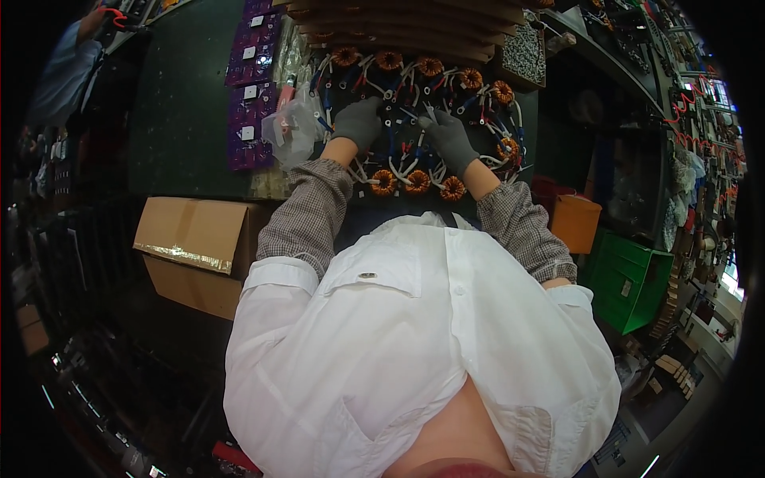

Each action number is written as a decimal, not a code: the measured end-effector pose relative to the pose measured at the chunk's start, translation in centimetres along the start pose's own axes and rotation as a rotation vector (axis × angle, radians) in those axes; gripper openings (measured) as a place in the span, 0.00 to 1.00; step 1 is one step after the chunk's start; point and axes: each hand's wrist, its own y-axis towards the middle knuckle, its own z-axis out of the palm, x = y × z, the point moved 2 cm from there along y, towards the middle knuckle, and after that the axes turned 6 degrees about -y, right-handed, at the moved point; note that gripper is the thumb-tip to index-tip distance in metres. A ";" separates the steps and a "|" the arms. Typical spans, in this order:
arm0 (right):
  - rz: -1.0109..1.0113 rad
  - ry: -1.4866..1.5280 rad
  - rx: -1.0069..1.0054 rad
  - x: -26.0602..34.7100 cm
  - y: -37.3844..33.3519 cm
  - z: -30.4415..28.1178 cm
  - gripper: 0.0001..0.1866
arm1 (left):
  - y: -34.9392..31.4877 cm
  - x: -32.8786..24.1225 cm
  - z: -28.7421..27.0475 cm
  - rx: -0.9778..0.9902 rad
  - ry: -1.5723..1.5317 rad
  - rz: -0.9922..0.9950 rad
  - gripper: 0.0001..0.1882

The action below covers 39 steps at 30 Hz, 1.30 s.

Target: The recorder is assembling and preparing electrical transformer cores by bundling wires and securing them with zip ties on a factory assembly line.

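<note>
Both my hands wear grey gloves and reach over a dark bench covered with copper-wound ring coils. My left hand [358,123] is curled among the blue and white leads on the left; what its fingers hold, if anything, is hidden. To its right, my right hand [452,142] pinches a pale cable end [430,111] between thumb and fingers. A coil [430,65] lies in the row beyond my hands, and another coil [417,182] is in the row nearer to me. Ring terminals [389,123] on the leads lie between the hands.
Purple circuit boards [243,103] and crumpled clear plastic [293,131] lie left of the coils. Stacked cardboard sheets [406,32] and a box of small metal parts [523,54] stand behind. A cardboard carton [191,231], an orange bin [577,223] and a green crate [629,279] flank me.
</note>
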 end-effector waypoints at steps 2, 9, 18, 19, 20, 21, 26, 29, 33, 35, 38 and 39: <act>-0.004 0.017 0.003 0.8 0.0 -0.1 0.14 | -0.5 2.8 0.0 -0.239 -0.572 0.020 0.23; -0.081 0.084 0.010 3.0 0.5 1.6 0.13 | -1.1 5.0 -3.1 0.293 -1.073 -0.032 0.27; 0.115 -0.004 0.030 4.1 2.0 3.6 0.13 | 0.2 4.9 -2.0 0.100 -0.649 0.139 0.25; 0.104 0.014 0.011 3.6 2.3 3.9 0.12 | 0.1 4.0 -2.2 0.108 -0.647 0.144 0.25; 0.094 0.031 -0.014 3.0 2.4 3.9 0.12 | 0.1 3.2 -2.3 0.055 -0.515 0.067 0.25; 0.101 0.035 -0.026 2.3 2.6 3.9 0.12 | 0.0 2.9 -2.4 0.001 -0.383 -0.008 0.24; 0.135 -0.091 -0.075 2.4 2.9 4.7 0.15 | -0.2 4.6 -1.5 -0.095 -0.515 -0.019 0.26; 0.153 -0.161 -0.063 3.2 3.5 5.6 0.16 | -0.3 4.4 -1.6 -0.141 -0.522 0.031 0.25; 0.043 -0.195 -0.142 1.6 5.2 6.5 0.17 | 0.0 3.9 -2.2 -0.102 -0.533 0.028 0.25; 0.028 -0.205 -0.168 1.7 5.7 6.4 0.19 | 0.1 4.2 -2.1 -0.102 -0.536 0.029 0.25; 0.108 -0.095 -0.103 3.4 4.6 5.6 0.20 | 0.1 4.8 -1.6 -0.110 -0.566 0.053 0.24; 0.110 -0.097 -0.104 3.8 4.6 5.3 0.20 | 0.1 4.9 -1.6 -0.095 -0.556 0.047 0.24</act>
